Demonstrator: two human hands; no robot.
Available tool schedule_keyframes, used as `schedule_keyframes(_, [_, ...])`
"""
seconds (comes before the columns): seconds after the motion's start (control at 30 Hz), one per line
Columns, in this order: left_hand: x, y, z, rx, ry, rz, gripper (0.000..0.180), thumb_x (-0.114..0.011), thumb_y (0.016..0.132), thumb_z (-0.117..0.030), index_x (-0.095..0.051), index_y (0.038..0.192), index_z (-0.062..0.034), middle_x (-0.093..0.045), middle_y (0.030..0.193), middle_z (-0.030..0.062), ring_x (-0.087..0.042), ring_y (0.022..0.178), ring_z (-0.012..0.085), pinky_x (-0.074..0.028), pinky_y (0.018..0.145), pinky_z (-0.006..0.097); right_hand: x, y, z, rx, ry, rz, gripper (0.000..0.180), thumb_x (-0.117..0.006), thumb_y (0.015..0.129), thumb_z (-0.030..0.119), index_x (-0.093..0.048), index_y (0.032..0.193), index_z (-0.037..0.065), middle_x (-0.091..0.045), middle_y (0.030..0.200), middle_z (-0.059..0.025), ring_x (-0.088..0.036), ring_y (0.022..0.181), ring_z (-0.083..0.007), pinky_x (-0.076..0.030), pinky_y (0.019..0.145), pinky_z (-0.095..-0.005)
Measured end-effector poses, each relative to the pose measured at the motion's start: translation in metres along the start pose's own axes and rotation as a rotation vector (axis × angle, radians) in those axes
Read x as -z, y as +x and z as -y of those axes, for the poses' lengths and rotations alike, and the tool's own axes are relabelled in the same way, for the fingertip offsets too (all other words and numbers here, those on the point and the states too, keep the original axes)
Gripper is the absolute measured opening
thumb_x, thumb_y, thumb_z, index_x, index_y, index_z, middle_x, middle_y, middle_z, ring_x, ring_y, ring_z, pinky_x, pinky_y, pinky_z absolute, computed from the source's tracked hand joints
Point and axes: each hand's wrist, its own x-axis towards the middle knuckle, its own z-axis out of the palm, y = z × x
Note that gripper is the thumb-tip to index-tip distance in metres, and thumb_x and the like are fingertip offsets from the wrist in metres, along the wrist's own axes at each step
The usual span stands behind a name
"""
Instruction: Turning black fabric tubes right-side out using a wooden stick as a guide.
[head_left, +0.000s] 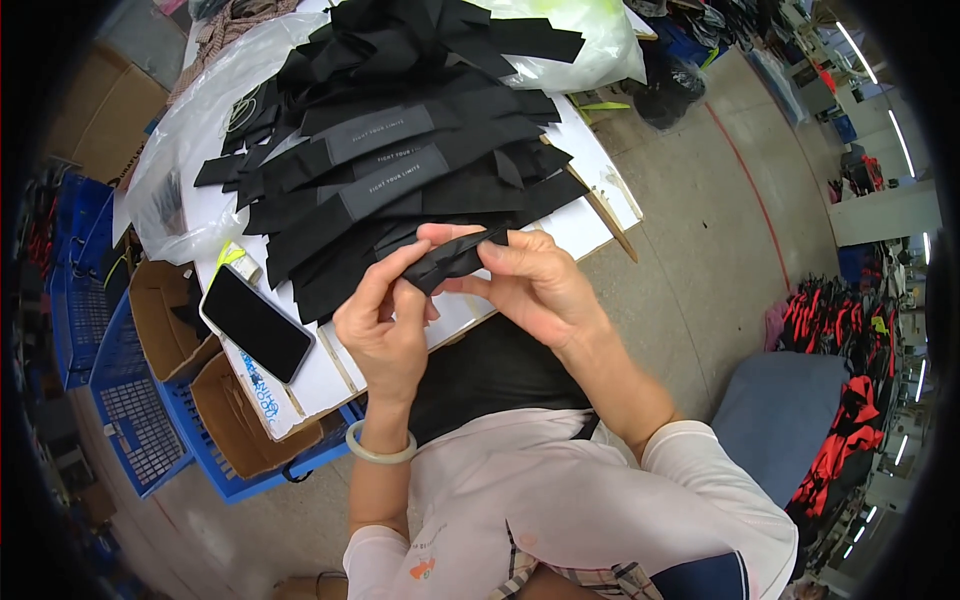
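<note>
A black fabric strip (pixel 455 258) is showing between the hands. Black bands with grey centre panels (pixel 395 165) are lying on a white table (pixel 590 225). The phone (pixel 256 322) is showing black, the crates (pixel 130 400) blue, the bangle (pixel 380 452) pale green.

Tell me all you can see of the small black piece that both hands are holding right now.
The black fabric piece is a short, narrow strip of matte cloth, apparently folded or creased along its length. It is held tilted above the table edge, in front of the pile of similar black strips. The left hand pinches its lower left end with thumb and fingers; the right hand grips its upper right end. It touches nothing else.
</note>
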Motion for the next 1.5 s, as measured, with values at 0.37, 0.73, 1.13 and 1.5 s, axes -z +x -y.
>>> schedule_keyframes(0.37, [0.011, 0.015, 0.001, 0.102, -0.492, 0.179, 0.044, -0.053, 0.094, -0.027, -0.053, 0.120, 0.0091, -0.060, 0.105, 0.0122, -0.056, 0.099, 0.0159, -0.040, 0.094, 0.031, -0.002, -0.010, -0.008, -0.119, -0.309, 0.059, 0.038, -0.057, 0.092, 0.029, -0.061, 0.071, -0.002, -0.059, 0.058, -0.0080, -0.047, 0.043, -0.0071, -0.046, 0.044, -0.0232])
schedule_keyframes(0.73, [-0.012, 0.007, -0.010, 0.288, -0.946, 0.188, 0.028, -0.048, 0.086, -0.006, -0.054, 0.108, 0.0117, -0.066, 0.074, 0.0205, -0.059, 0.103, 0.0451, -0.024, 0.110, 0.047, -0.005, -0.010, -0.028, -0.186, -0.910, 0.125, 0.046, -0.045, 0.097, 0.035, -0.062, 0.075, -0.001, -0.058, 0.052, -0.0069, -0.048, 0.037, -0.0109, -0.037, 0.034, -0.0216])
schedule_keyframes(1.13, [-0.001, 0.026, 0.007, 0.701, -0.963, 0.062, 0.038, -0.047, 0.097, -0.025, -0.060, 0.071, -0.0011, -0.067, 0.082, 0.0213, -0.061, 0.101, 0.0371, -0.047, 0.092, 0.043, 0.019, 0.034, -0.040, 0.619, -1.802, 0.217, 0.026, -0.061, 0.086, 0.022, -0.061, 0.106, 0.006, -0.065, 0.080, -0.0116, -0.063, 0.062, -0.0284, -0.046, 0.047, -0.0344])
schedule_keyframes(1.5, [0.003, 0.026, 0.002, 0.598, -0.995, 0.077, 0.047, -0.035, 0.100, -0.031, -0.062, 0.079, 0.0011, -0.065, 0.097, 0.0263, -0.059, 0.103, 0.0350, -0.040, 0.098, 0.043, -0.001, 0.018, -0.038, 0.051, -0.547, -0.056, 0.018, -0.066, 0.083, 0.012, -0.065, 0.070, 0.000, -0.052, 0.051, -0.0022, -0.049, 0.044, -0.0072, -0.031, 0.039, -0.0222])
